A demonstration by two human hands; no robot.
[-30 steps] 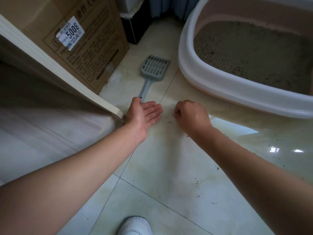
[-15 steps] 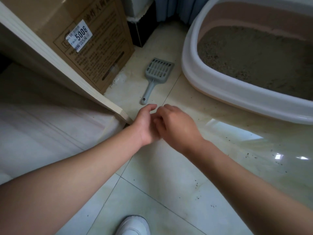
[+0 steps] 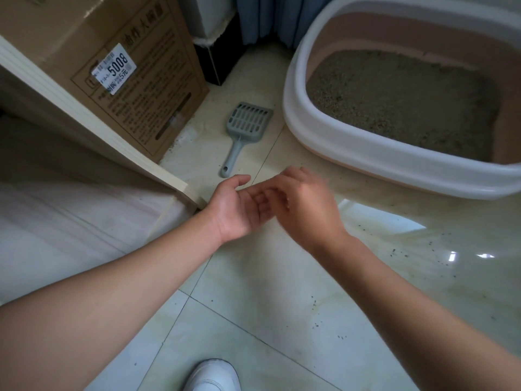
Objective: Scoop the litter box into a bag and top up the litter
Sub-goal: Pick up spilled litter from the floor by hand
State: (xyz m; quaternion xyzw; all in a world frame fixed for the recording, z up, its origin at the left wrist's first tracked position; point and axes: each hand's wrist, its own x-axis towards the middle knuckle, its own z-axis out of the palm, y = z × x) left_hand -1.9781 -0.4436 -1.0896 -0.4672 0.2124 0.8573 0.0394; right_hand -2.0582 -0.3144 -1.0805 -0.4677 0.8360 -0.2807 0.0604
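Scoop (image 3: pixel 245 130) lies just ahead of us
Our left hand (image 3: pixel 236 208), cupped palm-up, is nearer the scoop, whose handle points back at it, left of the litter box (image 3: pixel 352 153); our right hand (image 3: pixel 306 206) touches that palm with blurred fingers, pinching or not we cannot tell

One litter box (image 3: pixel 366 158) sits far right, with one grey scoop (image 3: pixel 248 122) on the floor to its left. One cardboard box (image 3: pixel 84 29) stands far left, bearing one white label (image 3: pixel 114 69). Two hands meet in the middle, one left hand (image 3: pixel 236 207) and one right hand (image 3: pixel 304 204). One white shoe (image 3: pixel 212 375) shows at the near edge.
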